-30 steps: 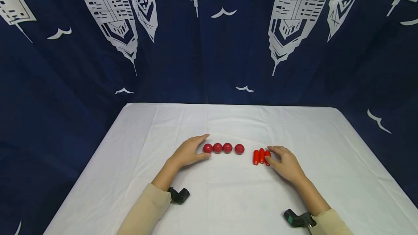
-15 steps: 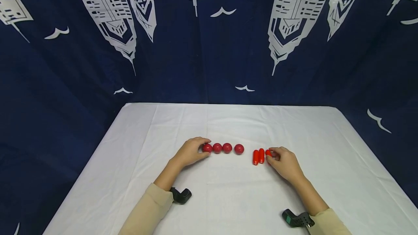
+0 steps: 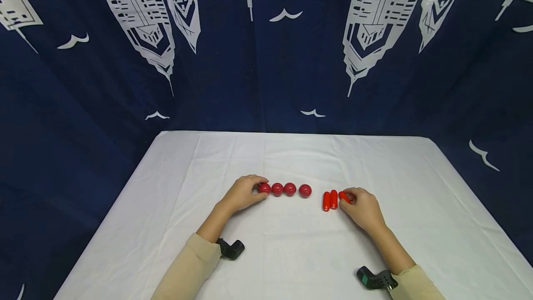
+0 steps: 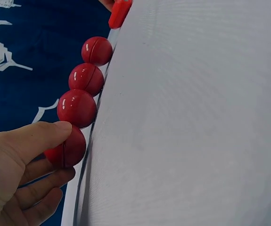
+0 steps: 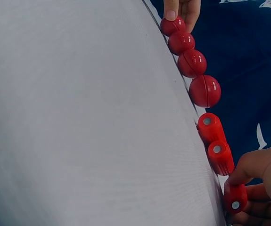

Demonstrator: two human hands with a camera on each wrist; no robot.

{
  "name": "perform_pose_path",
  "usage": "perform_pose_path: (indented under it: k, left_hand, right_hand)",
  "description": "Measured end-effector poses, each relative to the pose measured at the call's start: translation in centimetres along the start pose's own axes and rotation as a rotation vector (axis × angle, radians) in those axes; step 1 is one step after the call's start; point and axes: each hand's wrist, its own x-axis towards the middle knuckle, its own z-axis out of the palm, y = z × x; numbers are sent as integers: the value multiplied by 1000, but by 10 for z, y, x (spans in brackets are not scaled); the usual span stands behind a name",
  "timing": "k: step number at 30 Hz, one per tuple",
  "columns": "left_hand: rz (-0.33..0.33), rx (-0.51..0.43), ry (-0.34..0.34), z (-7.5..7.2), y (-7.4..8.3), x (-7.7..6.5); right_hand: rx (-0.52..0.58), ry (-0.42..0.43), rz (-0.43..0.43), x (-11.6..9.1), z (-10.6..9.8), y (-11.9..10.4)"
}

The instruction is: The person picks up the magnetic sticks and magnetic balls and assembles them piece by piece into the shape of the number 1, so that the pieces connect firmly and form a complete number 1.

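Observation:
Several glossy red balls form a row on the white-covered table. My left hand (image 3: 241,193) grips the leftmost ball (image 4: 74,146) between thumb and fingers; a seam line shows on it. The other balls, such as the rightmost ball (image 3: 305,191), stand to its right, that one a little apart. Farther right lie two short red rods (image 3: 330,200) side by side, with grey dots on their ends in the right wrist view. My right hand (image 3: 366,207) pinches a third red rod (image 5: 235,197), tilted against the other two and partly hidden by the fingers.
The white tablecloth (image 3: 291,253) spreads around the row, its far edge (image 3: 291,133) meeting a dark blue curtain (image 3: 258,82) with white building and bird prints. Black wrist cameras (image 3: 231,249) sit on both forearms.
My left fingers have come in around the leftmost ball. My right hand has taken the third rod, drawn it slightly right of its neighbours and turned it aslant.

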Motion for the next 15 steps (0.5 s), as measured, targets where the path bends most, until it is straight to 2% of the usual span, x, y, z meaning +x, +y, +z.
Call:
perform_pose_path:
  k: [9, 15]
  left_hand:
    - [-42, -74, 32, -2, 0, 0]
    - [-60, -174, 39, -3, 0, 1]
  right_hand:
    - [97, 13, 13, 2, -3, -6]
    - [217, -30, 44, 5, -2, -18]
